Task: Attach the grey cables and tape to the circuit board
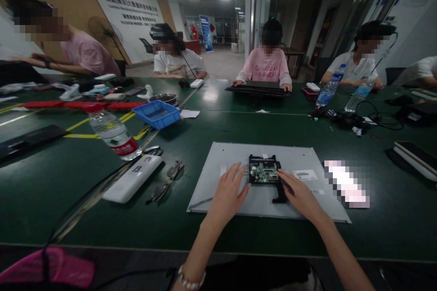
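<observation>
Left hand — open, fingers loosely spread beside the frame; contact, I cannot tell.
Right hand — half-open, fingertips at the frame's right edge, probably steadying it; grip unclear from my feed.
Between them: green circuit board in black plastic frame, flat on grey rectangular panel, likely for level support.
Off panel's left edge: green tabletop as margin, then thin-rimmed eyeglasses.
Farther: blue plastic tray.
</observation>
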The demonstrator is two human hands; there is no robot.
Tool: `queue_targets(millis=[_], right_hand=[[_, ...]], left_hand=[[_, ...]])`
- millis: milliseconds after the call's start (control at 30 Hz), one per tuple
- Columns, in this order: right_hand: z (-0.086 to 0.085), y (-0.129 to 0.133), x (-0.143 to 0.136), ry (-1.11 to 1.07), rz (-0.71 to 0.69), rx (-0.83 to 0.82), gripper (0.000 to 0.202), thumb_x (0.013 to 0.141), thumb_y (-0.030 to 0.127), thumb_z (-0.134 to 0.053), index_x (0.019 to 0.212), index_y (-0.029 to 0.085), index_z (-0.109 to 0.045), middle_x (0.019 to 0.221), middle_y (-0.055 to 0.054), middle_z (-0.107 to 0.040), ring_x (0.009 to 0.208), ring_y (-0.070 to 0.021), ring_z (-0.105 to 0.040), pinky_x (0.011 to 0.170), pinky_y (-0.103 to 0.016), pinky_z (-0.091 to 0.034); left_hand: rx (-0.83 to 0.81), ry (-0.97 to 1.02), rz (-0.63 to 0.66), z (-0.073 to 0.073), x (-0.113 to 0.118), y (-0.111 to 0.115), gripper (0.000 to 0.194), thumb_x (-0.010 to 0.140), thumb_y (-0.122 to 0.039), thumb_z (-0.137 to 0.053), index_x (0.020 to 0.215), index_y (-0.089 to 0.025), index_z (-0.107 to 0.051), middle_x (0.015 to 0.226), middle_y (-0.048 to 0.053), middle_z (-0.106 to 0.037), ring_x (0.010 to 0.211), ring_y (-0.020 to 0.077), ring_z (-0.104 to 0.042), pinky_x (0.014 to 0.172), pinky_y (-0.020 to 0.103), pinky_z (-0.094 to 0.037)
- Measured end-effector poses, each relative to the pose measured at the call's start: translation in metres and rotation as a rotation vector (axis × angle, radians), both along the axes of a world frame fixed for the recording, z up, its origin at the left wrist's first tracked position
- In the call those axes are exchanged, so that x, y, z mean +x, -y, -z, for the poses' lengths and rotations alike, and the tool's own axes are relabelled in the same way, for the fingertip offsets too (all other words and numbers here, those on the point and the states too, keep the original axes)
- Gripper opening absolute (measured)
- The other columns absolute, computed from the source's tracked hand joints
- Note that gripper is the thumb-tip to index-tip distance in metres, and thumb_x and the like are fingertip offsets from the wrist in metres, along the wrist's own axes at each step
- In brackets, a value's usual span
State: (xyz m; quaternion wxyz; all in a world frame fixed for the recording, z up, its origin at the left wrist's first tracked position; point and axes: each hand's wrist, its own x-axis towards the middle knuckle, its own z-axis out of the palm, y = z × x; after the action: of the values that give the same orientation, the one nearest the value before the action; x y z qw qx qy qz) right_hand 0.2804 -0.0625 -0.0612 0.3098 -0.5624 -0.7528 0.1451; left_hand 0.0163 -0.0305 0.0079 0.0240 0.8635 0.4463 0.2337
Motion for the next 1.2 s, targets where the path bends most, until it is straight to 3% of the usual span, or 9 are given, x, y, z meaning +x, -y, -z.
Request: queue_targets(millis=[133,233,467,700,833,967,1200], right_hand=[[-0.001,-0.003,-0.002,0.006,0.017,0.026,0.049,0.085,0.016,-0.039,0.132,0.027,-0.044,0.136,-0.004,-0.047,0.121,-0.0194,-0.047,0.104,-0.043,-0.038],[-0.001,-0.006,-0.002,0.01,0.028,0.059,0.046,0.084,0.015,-0.039,0.127,0.026,-0.05,0.131,-0.005,-0.052,0.118,-0.0202,-0.05,0.102,-0.043,-0.04],[-0.006,-0.012,-0.004,-0.014,0.058,0.088,0.039,0.086,0.015,-0.039,0.119,0.025,-0.058,0.122,-0.006,-0.058,0.111,-0.0203,-0.053,0.099,-0.043,-0.042],[-0.012,-0.008,-0.003,-0.023,0.08,0.066,0.042,0.086,0.014,-0.036,0.121,0.026,-0.056,0.127,-0.006,-0.053,0.115,-0.0199,-0.05,0.1,-0.043,-0.041],[-0.019,-0.004,-0.006,0.006,-0.039,0.074,0.055,0.081,0.005,-0.033,0.127,0.03,-0.05,0.138,-0.001,-0.043,0.127,-0.0187,-0.039,0.106,-0.046,-0.033],[-0.023,-0.004,-0.01,0.027,-0.115,0.047,0.058,0.08,0.003,-0.031,0.129,0.028,-0.048,0.133,-0.001,-0.05,0.128,-0.0172,-0.037,0.108,-0.046,-0.031],[-0.019,-0.002,-0.006,0.039,-0.064,0.052,0.05,0.083,0.009,-0.034,0.126,0.026,-0.051,0.13,-0.003,-0.052,0.122,-0.0178,-0.045,0.105,-0.044,-0.036]], left_hand=[[-0.048,-0.16,0.155,-0.007,0.026,-0.013,0.058,0.088,-0.039,-0.049,0.14,-0.023,-0.027,0.149,0.01,-0.024,0.137,0.0273,-0.022,0.106,0.047,-0.028],[-0.098,-0.251,0.198,-0.002,0.032,-0.03,0.063,0.087,-0.047,-0.049,0.14,-0.024,-0.026,0.151,0.009,-0.018,0.138,0.0291,-0.017,0.107,0.049,-0.025],[-0.175,-0.28,0.266,0.021,0.027,-0.046,0.062,0.088,-0.048,-0.045,0.142,-0.027,-0.022,0.151,0.007,-0.02,0.138,0.0275,-0.017,0.107,0.046,-0.024],[-0.181,-0.255,0.269,0.02,0.027,-0.044,0.062,0.088,-0.047,-0.046,0.142,-0.027,-0.022,0.15,0.007,-0.022,0.138,0.0276,-0.017,0.108,0.046,-0.022],[-0.176,-0.241,0.27,0.022,0.026,-0.044,0.062,0.089,-0.048,-0.045,0.142,-0.028,-0.022,0.15,0.007,-0.022,0.138,0.028,-0.017,0.107,0.048,-0.022],[-0.169,-0.235,0.268,0.025,0.026,-0.044,0.061,0.089,-0.048,-0.044,0.142,-0.027,-0.022,0.15,0.007,-0.022,0.137,0.0278,-0.018,0.107,0.047,-0.023],[-0.173,-0.226,0.269,0.025,0.027,-0.044,0.061,0.089,-0.049,-0.044,0.142,-0.028,-0.022,0.15,0.007,-0.022,0.137,0.0273,-0.018,0.107,0.047,-0.023]])
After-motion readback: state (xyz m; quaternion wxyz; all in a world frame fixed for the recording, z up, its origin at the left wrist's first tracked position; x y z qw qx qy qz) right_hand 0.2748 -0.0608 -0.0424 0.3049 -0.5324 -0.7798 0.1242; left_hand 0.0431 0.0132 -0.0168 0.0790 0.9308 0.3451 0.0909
